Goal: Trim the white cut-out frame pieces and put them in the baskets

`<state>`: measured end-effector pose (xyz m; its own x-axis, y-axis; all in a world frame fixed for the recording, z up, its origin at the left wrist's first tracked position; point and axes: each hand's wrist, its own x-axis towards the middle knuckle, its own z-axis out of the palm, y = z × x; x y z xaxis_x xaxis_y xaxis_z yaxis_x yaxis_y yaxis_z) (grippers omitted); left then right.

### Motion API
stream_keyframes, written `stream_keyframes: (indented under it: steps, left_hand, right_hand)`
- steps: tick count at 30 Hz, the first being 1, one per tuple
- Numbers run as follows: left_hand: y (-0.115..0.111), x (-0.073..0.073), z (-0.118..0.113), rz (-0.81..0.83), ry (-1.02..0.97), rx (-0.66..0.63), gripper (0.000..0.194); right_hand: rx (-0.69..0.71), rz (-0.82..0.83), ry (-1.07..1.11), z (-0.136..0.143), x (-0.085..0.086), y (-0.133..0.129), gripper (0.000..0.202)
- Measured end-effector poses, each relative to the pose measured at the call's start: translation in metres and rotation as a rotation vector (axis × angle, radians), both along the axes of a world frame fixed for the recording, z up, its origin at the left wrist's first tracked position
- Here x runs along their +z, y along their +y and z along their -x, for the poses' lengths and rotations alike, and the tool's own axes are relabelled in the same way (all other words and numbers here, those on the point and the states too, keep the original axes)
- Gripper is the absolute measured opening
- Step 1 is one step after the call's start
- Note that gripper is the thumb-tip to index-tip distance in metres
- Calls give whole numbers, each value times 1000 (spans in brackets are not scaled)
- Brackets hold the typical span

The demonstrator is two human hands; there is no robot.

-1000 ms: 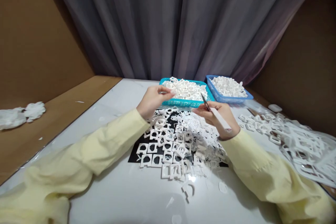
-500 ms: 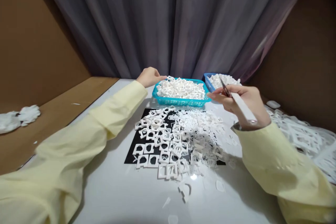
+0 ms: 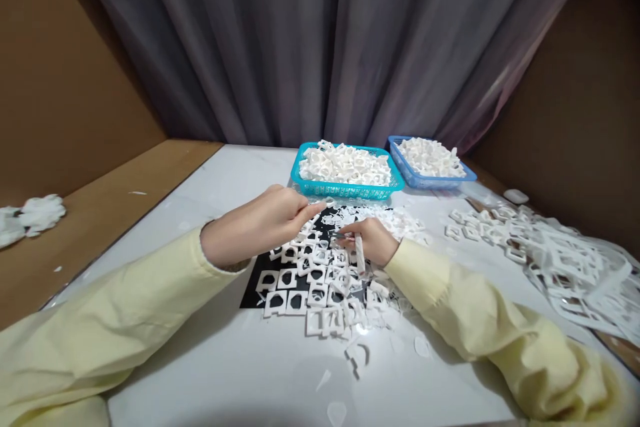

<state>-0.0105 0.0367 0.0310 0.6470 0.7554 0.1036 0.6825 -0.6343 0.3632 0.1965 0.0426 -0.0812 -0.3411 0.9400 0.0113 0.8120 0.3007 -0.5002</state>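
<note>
Grasping, right side: my right hand [image 3: 374, 240] is curled around a white-handled tool [image 3: 359, 255] just right of the frame's centre, its dark, narrow tip pointing left across the white pieces. Left side: my left hand [image 3: 270, 221] is near the centre, thumb and fingers drawn together and pointing right; whether anything is pinched there, I cannot tell. A small white bit lies at or just beyond those fingertips; contact unclear.

Below both hands, mid-frame: flat white pieces with rounded cut-outs [image 3: 317, 285], some in rough rows, others overlapping. Finer white scraps [image 3: 345, 215] scatter above and right of them. Under these, a black mat [image 3: 251, 298], bare at its lower left corner. One loose curved piece lies lower centre, apart from the rest, on the white table [image 3: 210, 367].

Above my hands: a teal basket [image 3: 345, 185] heaped with white pieces; to its right, a blue basket [image 3: 443, 181], likewise heaped. Right edge: a tangled pile of white frames [image 3: 575, 260]. Far left: white clumps [image 3: 43, 215] on a brown surface. Grey curtain [image 3: 280, 33] across the top.
</note>
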Motion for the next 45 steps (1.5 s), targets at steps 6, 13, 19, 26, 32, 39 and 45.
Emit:
stream_keyframes:
  steps: [6, 13, 19, 26, 32, 39, 45]
  left_hand:
    - [1, -5, 3, 22, 64, -7, 40]
    - [3, -27, -10, 98, -276, -99, 23]
    - [-6, -32, -22, 351, -684, -84, 23]
    - [-8, -27, -22, 459, -899, -42, 14]
    - [-6, -25, -19, 717, -942, -28, 11]
    - [-7, -28, -21, 901, -1028, -41, 13]
    - [-6, -31, -20, 757, -1006, -5, 15]
  right_hand:
    - [-47, -193, 94, -3, -3, -1, 26]
    - [-166, -692, 342, -9, 31, -29, 15]
    - [-215, -804, 463, -2, 50, -48, 12]
    - [-332, -545, 625, 10, 64, -57, 10]
    - [-353, -157, 823, 12, 69, -53, 24]
    - [-266, 208, 974, 10, 68, -47, 31]
    - [-295, 227, 1011, 9, 73, -47, 36]
